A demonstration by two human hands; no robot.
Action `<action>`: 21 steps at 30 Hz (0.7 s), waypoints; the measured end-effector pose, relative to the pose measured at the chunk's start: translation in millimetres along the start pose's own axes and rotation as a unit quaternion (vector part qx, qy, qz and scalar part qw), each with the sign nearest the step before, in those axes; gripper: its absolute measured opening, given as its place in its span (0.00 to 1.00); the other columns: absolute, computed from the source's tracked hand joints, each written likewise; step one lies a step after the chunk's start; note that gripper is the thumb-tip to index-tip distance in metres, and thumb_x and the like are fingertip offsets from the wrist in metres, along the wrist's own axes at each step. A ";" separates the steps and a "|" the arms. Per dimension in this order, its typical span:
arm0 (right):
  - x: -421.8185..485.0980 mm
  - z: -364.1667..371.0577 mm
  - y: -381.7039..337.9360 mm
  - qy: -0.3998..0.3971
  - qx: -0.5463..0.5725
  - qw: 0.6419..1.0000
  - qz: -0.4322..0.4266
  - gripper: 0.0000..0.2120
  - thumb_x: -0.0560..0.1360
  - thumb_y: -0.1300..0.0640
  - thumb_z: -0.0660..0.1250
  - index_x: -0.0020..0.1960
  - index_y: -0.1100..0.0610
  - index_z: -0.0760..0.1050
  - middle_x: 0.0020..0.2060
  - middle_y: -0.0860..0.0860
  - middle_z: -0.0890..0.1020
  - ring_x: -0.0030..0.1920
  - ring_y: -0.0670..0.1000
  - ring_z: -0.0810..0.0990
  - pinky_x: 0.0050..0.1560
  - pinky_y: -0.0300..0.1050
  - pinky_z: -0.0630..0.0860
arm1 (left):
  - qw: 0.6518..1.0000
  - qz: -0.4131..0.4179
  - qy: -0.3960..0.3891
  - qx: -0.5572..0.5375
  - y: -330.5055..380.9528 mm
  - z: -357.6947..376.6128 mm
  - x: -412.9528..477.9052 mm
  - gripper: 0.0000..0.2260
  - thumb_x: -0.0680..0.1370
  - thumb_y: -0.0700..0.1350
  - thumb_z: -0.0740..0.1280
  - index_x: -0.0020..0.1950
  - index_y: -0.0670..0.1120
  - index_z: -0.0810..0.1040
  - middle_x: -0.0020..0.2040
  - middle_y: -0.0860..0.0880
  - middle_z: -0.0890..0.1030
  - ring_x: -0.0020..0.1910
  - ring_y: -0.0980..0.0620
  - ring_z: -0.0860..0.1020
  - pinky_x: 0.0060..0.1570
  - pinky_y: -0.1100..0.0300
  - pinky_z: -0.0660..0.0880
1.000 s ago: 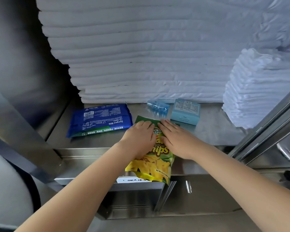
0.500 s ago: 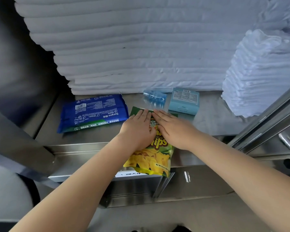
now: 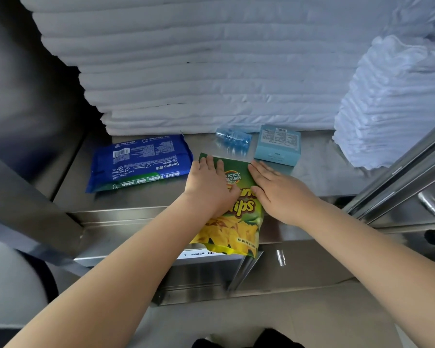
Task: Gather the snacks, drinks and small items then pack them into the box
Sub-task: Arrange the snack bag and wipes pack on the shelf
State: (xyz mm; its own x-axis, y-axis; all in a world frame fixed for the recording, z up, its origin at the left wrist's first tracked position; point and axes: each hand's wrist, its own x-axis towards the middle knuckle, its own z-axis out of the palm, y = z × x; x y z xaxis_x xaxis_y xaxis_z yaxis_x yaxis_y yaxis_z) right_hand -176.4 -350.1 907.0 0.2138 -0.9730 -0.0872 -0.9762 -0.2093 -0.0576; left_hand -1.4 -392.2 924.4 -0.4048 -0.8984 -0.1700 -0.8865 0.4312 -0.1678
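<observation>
A green and yellow chips bag [image 3: 230, 229] lies on the steel shelf [image 3: 141, 199], its lower end hanging over the front edge. My left hand [image 3: 210, 187] lies flat on the bag's left side, fingers straight. On the bag's right edge my right hand [image 3: 278, 189] presses flat too. A blue wipes pack [image 3: 138, 163] lies to the left. Behind the bag are a small clear blue water bottle [image 3: 232, 140] on its side and a light blue box [image 3: 278, 144].
A tall stack of folded white linen [image 3: 211, 66] fills the back of the shelf. A smaller white stack [image 3: 387, 106] stands at the right. Slanted steel frame bars cross at the left [image 3: 28, 204] and right [image 3: 397, 182].
My two hands have slid apart on the chips bag, so the logo between them now shows. The bag stays where it was.
</observation>
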 end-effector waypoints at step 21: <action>30.7 -15.4 -14.9 -0.049 -0.068 0.995 -0.051 0.28 0.82 0.46 0.40 0.77 0.56 0.38 0.77 0.51 0.40 0.76 0.46 0.40 0.68 0.36 0.35 | 0.977 -0.121 0.107 -0.139 -128.3 53.0 -50.4 0.24 0.82 0.55 0.46 0.77 0.52 0.46 0.78 0.50 0.47 0.76 0.50 0.44 0.73 0.51 0.45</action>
State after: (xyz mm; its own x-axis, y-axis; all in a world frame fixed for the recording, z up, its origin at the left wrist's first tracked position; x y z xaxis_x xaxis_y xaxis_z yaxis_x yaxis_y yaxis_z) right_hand -155.9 -378.4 920.6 0.3073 -0.9337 -0.1838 -0.9443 -0.3232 0.0627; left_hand 144.5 -397.8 903.1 -0.1870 -0.9809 0.0544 -0.9766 0.1916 0.0972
